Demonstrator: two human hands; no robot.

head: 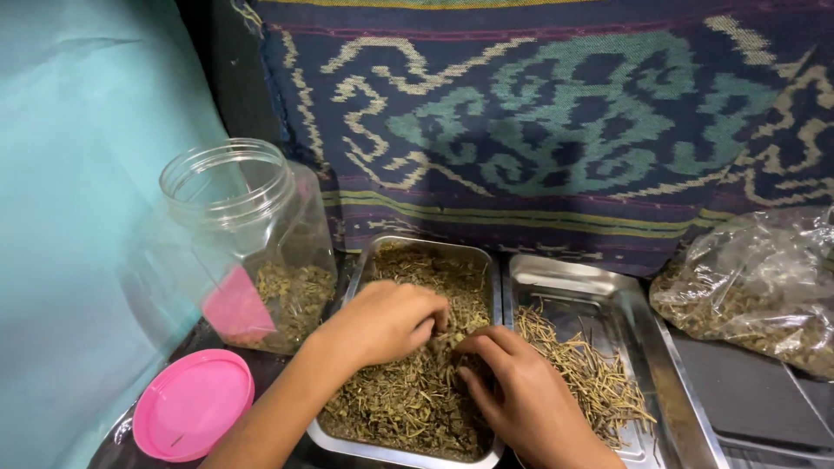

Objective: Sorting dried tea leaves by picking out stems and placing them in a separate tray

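Head view looks down on two steel trays set side by side, long axes running away from the person. The left hand (382, 323) and right hand (512, 391) are both in the left tray (369, 260), fingers curled and pinching into its dried herb mix (408, 399); whether either actually holds a piece I cannot tell. The hands nearly touch at the fingertips over the tray's middle. Thin pale stems (582, 365) lie heaped in the right tray (599, 287), just beside the right hand, which is the nearer one. A clear open jar (239, 226) partly filled with herb stands left of the trays, its pink lid (191, 404) lying before it; a plastic bag (756, 287) of herb sits far right
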